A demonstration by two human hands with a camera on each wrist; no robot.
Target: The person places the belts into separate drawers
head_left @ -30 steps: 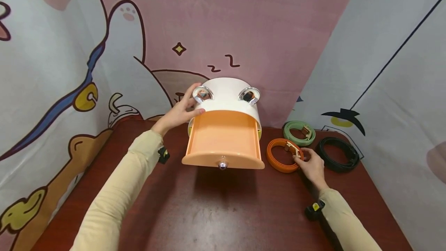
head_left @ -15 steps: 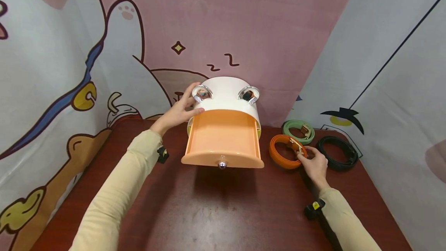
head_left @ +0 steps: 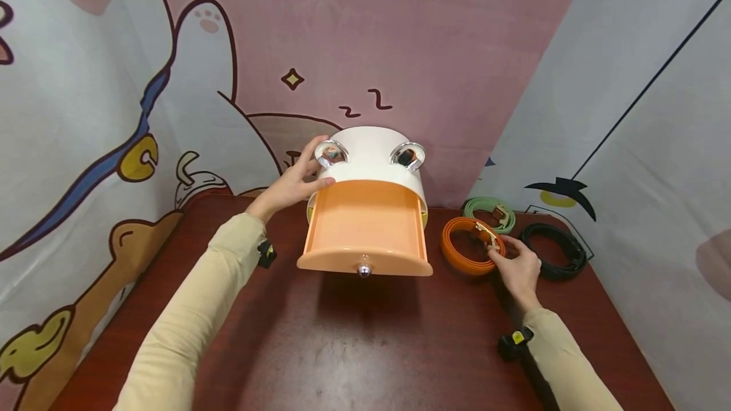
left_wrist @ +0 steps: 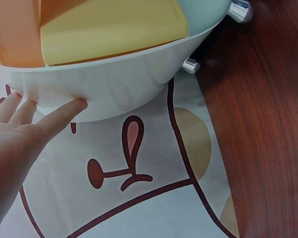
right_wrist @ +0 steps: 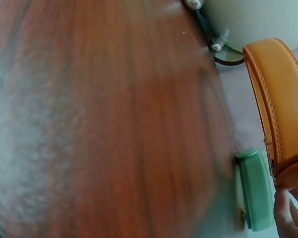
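Belts [head_left: 556,272]: three | right grip [head_left: 518,271]: pinching one orange belt [head_left: 461,261] | left grip [head_left: 290,188]: unclenched, touching one white box [head_left: 372,156]

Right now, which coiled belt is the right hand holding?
The orange belt; the right hand pinches it. The green belt and black belt lie unheld.

Cabinet [head_left: 372,154] mid-frame on the tabletop [head_left: 365,347], backdrop [head_left: 434,37] behind it, drawer [head_left: 365,224] out from its front toward frame bottom, knob [head_left: 364,270] on the drawer front, left grip [head_left: 291,186] touching the cabinet's left side. Right of the drawer: front belt [head_left: 465,265] in right grip [head_left: 518,271], rear belt [head_left: 485,203] just behind it, outer belt [head_left: 558,271] right of that grip, near the tabletop's right edge.
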